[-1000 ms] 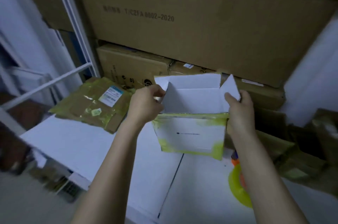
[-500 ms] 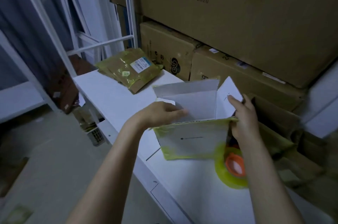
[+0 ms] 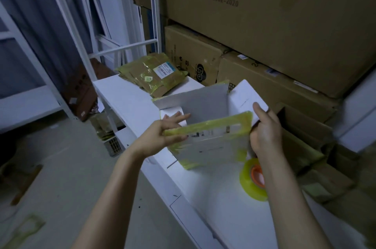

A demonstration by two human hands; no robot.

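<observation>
A small white cardboard box (image 3: 211,147) edged with yellow-green tape stands with its top open on the white shelf (image 3: 219,204). My left hand (image 3: 162,137) pinches the box's near taped flap at the left corner, thumb in front, fingers reaching inside the opening. My right hand (image 3: 264,132) grips the right side of the box at the near right corner, beside the raised right flap (image 3: 244,96). The far flap (image 3: 195,98) stands up behind.
A roll of yellow-green tape (image 3: 251,183) with an orange core lies on the shelf under my right forearm. A flat taped brown parcel (image 3: 152,74) lies at the shelf's far left. Large brown cartons (image 3: 264,31) are stacked behind. The floor (image 3: 61,167) lies to the left.
My left hand moved from lying flat over the box's left side to pinching the near taped flap, which is now tipped up. The view shifted further left and down.
</observation>
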